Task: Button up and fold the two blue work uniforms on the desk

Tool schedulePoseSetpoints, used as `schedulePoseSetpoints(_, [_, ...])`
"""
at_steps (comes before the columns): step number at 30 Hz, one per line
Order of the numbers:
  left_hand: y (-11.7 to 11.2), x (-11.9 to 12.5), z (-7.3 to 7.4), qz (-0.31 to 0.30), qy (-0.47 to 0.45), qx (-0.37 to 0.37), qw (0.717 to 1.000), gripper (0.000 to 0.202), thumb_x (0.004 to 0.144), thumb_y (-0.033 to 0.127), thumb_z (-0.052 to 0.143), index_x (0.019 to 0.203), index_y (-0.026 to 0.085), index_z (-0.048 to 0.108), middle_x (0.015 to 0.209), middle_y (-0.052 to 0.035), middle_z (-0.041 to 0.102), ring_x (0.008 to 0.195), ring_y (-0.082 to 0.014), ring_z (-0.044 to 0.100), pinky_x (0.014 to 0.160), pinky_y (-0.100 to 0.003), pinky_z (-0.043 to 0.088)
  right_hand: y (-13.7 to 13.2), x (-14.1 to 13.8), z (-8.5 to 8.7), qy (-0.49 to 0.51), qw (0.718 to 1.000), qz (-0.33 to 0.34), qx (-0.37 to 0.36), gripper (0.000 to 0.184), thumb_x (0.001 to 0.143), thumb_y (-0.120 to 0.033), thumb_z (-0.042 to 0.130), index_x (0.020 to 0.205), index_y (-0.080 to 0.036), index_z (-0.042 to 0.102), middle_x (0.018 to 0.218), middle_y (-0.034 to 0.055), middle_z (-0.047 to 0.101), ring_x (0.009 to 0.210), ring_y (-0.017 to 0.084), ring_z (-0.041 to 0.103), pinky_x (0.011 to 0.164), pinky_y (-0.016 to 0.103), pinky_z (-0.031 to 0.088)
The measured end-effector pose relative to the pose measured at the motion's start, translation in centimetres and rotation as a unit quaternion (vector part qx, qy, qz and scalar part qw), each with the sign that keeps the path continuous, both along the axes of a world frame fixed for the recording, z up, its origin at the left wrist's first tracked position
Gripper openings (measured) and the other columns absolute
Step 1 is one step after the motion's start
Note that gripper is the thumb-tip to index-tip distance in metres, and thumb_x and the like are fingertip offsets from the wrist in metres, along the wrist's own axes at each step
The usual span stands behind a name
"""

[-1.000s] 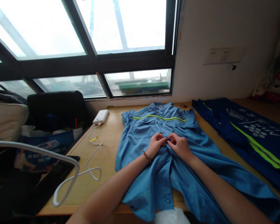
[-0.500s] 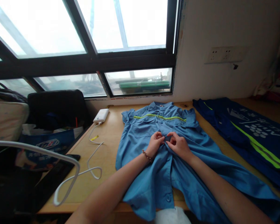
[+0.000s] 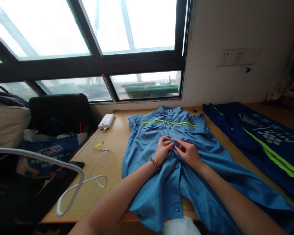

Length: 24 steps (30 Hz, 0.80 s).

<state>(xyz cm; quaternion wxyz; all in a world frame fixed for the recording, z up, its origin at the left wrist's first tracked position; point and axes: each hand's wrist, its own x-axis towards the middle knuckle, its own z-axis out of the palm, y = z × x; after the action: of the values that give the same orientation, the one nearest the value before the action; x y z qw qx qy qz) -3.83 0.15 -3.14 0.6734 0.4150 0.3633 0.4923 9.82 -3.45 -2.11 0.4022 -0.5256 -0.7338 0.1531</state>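
A light blue work shirt (image 3: 147,156) with a yellow-green chest stripe lies face up on the wooden table (image 3: 110,163), collar toward the window. My left hand (image 3: 163,148), with a bead bracelet at the wrist, pinches the left edge of the shirt's front opening at chest height. My right hand (image 3: 188,152) pinches the right edge just beside it, fingertips almost touching the left hand's. Both hands have curled fingers pressed on the fabric. Below them the front opening spreads apart, with a button showing near the hem.
A dark blue garment (image 3: 262,140) with a yellow-green stripe and white print lies to the right. A white power bank (image 3: 106,121) and its looped white cable (image 3: 98,169) lie left of the shirt. A white tube frame (image 3: 63,173), a black bag (image 3: 60,112) and clutter are at the left.
Both hands stayed at the shirt's front opening. The fingers shifted slightly, and the fingertips came a little closer together over the placket.
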Motion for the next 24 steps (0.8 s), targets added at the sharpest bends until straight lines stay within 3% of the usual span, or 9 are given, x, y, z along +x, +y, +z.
schedulePoseSetpoints(8, [-0.5, 0.0, 0.3, -0.014, 0.039, 0.048, 0.998, 0.043, 0.057, 0.027, 0.071, 0.083, 0.018, 0.038, 0.051, 0.0093, 0.047, 0.043, -0.0039, 0.042, 0.045, -0.015, 0.029, 1.1, 0.4, -0.6, 0.118, 0.983, 0.023, -0.140, 0.040, 0.072, -0.032, 0.054, 0.106, -0.011, 0.059, 0.047, -0.0064, 0.039, 0.044, 0.008, 0.036, 0.045, 0.020, 0.030])
schedulePoseSetpoints(11, [-0.2, 0.0, 0.1, -0.010, 0.077, 0.071, 0.994, 0.041, 0.058, 0.028, 0.070, 0.083, 0.018, 0.040, 0.051, 0.0090, 0.048, 0.043, -0.0041, 0.042, 0.045, -0.015, 0.029, 1.1, 0.5, -0.4, 0.104, 0.984, 0.026, -0.141, 0.041, 0.072, -0.032, 0.054, 0.107, -0.012, 0.058, 0.048, -0.0064, 0.042, 0.045, 0.008, 0.038, 0.047, 0.021, 0.032])
schedulePoseSetpoints(17, [2.8, -0.1, -1.5, 0.029, 0.148, 0.133, 0.980, 0.038, 0.062, 0.026, 0.067, 0.091, 0.016, 0.045, 0.057, 0.0043, 0.055, 0.049, -0.0071, 0.050, 0.048, -0.017, 0.035, 0.1, 0.7, 0.9, -0.072, 0.996, -0.002, -0.049, 0.050, 0.073, -0.027, 0.055, 0.122, -0.020, 0.045, 0.068, -0.0011, 0.058, 0.063, 0.013, 0.052, 0.063, 0.024, 0.040])
schedulePoseSetpoints(21, [5.5, 0.2, -2.2, 0.034, 0.154, 0.153, 0.976, 0.035, 0.063, 0.023, 0.066, 0.092, 0.016, 0.047, 0.056, 0.0039, 0.057, 0.049, -0.0077, 0.052, 0.049, -0.017, 0.038, -0.4, 0.7, 1.4, -0.245, 0.969, -0.018, -0.013, 0.032, 0.075, -0.021, 0.053, 0.107, -0.023, 0.056, 0.089, 0.0056, 0.059, 0.085, 0.019, 0.053, 0.070, 0.026, 0.039])
schedulePoseSetpoints(24, [7.5, 0.7, -2.0, 0.039, 0.145, 0.137, 0.979, 0.036, 0.061, 0.020, 0.067, 0.091, 0.015, 0.048, 0.059, 0.0026, 0.059, 0.051, -0.0084, 0.055, 0.052, -0.019, 0.042, 0.0, 1.4, 1.1, -0.308, 0.949, -0.064, -0.014, 0.028, 0.077, -0.012, 0.046, 0.099, -0.021, 0.059, 0.089, 0.0077, 0.059, 0.086, 0.020, 0.053, 0.066, 0.026, 0.039])
